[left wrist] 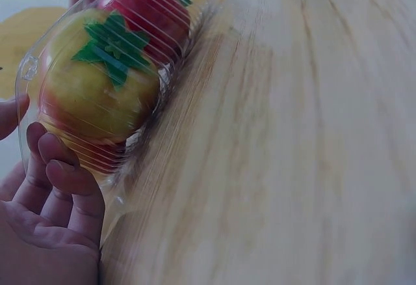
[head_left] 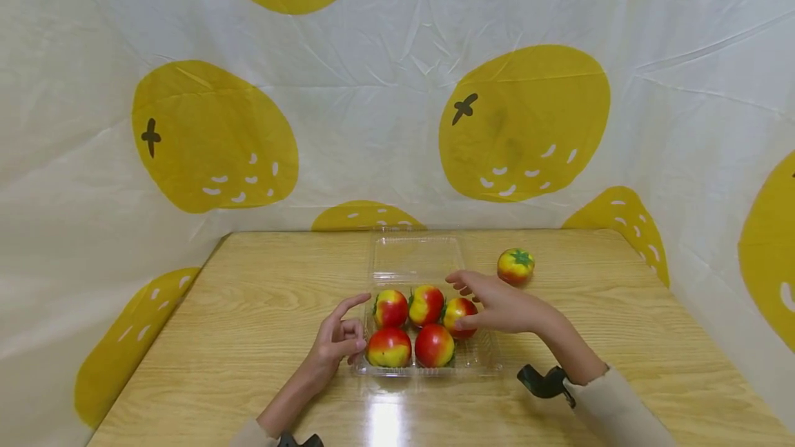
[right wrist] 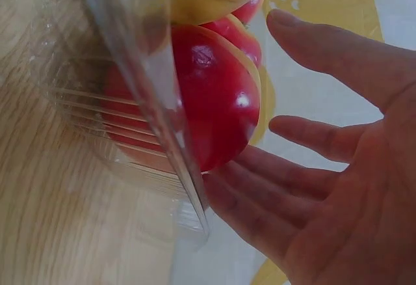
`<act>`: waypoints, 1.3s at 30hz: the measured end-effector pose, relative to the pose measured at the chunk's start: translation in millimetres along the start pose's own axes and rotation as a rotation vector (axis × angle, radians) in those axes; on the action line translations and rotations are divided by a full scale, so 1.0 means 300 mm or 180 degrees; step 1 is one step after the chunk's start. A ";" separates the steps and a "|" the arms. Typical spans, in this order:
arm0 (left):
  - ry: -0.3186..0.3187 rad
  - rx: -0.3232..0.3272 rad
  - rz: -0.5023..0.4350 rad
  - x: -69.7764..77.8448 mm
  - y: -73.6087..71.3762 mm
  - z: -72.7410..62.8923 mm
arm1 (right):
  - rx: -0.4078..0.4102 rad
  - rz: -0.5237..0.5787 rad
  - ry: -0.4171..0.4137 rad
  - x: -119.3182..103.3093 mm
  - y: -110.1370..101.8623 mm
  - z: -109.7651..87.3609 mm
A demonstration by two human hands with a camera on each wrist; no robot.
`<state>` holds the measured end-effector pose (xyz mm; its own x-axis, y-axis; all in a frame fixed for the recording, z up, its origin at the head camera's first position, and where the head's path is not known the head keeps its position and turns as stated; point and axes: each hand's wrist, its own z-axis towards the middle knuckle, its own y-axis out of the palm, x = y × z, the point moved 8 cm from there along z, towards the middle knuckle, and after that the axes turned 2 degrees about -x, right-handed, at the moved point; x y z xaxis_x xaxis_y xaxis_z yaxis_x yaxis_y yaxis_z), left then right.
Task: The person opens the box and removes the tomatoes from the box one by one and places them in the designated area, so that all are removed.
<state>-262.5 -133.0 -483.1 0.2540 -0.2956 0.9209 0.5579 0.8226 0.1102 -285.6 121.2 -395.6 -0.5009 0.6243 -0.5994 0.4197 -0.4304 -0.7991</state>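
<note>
A clear plastic box (head_left: 477, 352) sits on the wooden surface (head_left: 279, 295), its lid (head_left: 417, 257) laid back on the far side; it holds five red-and-yellow fruits (head_left: 389, 348), and a sixth fruit (head_left: 515, 266) rests outside, beyond the right hand (head_left: 499, 303). That hand's fingers are spread beside the right-hand fruit (head_left: 456, 312) in the box, not wrapped round it; the left hand (head_left: 338, 340) is at the box's left side, index finger extended, the others loosely bent, though whether they touch the wall is hard to tell. The fruits look smooth, glossy and firm, probably light and a little slippery; a grip around the widest part, clear of the green leaves, should suit them; the thin box likely flexes, so it is best steadied low by its side walls.
</note>
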 end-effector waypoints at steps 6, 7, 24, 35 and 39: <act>0.0024 -0.0027 -0.0014 0.003 0.000 0.001 | -0.0145 -0.0214 0.0032 -0.017 0.000 0.015; 0.0020 -0.0024 -0.0010 0.003 -0.001 0.000 | -0.0175 -0.0238 0.0042 -0.021 -0.001 0.018; -0.0008 -0.0010 -0.0039 0.002 -0.001 0.002 | -0.0729 -0.0614 0.0479 -0.014 0.035 0.089; -0.0018 0.0007 -0.0017 -0.001 -0.002 0.002 | -0.0809 -0.0765 0.0436 0.001 0.046 0.105; -0.0017 0.0008 -0.0024 -0.002 -0.003 0.002 | -0.0795 -0.0737 0.0427 -0.003 0.044 0.100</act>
<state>-263.6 -133.1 -483.6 0.2455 -0.2992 0.9221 0.5576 0.8216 0.1181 -302.5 95.4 -407.1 -0.5074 0.7737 -0.3793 0.4870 -0.1056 -0.8670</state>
